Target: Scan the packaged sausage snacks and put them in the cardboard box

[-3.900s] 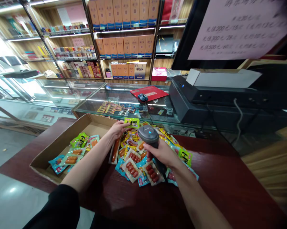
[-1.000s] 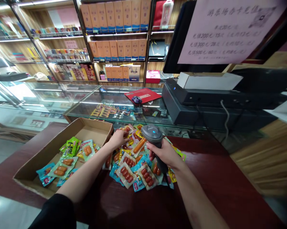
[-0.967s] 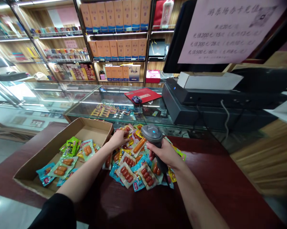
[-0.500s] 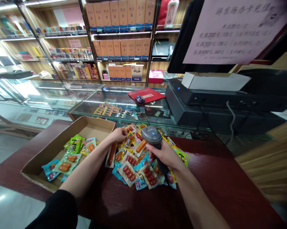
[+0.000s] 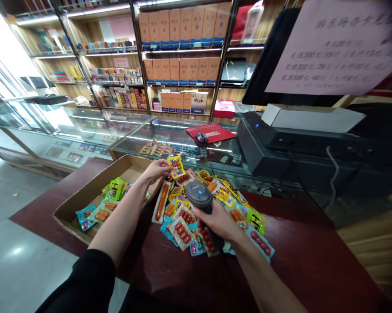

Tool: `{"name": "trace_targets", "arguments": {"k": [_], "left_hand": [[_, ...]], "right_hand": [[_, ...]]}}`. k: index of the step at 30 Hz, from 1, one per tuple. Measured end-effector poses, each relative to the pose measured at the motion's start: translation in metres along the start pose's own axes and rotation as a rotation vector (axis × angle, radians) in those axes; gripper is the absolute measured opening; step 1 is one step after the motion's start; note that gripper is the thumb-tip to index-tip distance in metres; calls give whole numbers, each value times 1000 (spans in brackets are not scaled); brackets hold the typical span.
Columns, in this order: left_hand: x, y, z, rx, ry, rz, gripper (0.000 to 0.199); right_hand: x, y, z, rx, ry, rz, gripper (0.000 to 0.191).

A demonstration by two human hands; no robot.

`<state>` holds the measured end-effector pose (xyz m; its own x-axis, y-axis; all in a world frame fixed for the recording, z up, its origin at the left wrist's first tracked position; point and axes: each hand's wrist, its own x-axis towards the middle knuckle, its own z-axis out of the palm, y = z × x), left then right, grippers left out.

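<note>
Between the fingers of my left hand [image 5: 159, 170] is a small yellow snack packet [image 5: 176, 167], lifted at the back edge of a heap of packets. My right hand [image 5: 217, 219] is wrapped round the handle of a grey and black barcode scanner [image 5: 199, 194], its head over the heap and tipped toward the yellow packet. Under and around the scanner lie packaged sausages [image 5: 182, 233] in clear, blue, yellow and green wrappers. A long single sausage packet [image 5: 162, 202] lies at the heap's left. To the left stands an open cardboard box [image 5: 72, 201] holding several green and blue packets [image 5: 115, 190].
Behind the dark red table [image 5: 300, 252] runs a glass display counter [image 5: 133, 141] with a red mouse pad [image 5: 222, 131] and a mouse [image 5: 201, 138]. A monitor [image 5: 267, 56] and a black cash-register base [image 5: 264, 150] stand at the right. Shelves of orange boxes [image 5: 182, 71] line the back.
My left hand has raised the yellow packet out of the heap. The scanner in my right hand has shifted left toward it. The view has turned slightly left.
</note>
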<state>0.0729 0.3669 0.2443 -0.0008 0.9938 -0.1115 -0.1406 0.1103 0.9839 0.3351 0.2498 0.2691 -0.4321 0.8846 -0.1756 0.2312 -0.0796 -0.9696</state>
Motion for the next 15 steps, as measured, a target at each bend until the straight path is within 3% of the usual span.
{"name": "trace_targets", "arguments": {"k": [15], "left_hand": [[-3,1,6,23,-81,22,45]], "right_hand": [[2,2,1,-26,-40,-63,18]]}}
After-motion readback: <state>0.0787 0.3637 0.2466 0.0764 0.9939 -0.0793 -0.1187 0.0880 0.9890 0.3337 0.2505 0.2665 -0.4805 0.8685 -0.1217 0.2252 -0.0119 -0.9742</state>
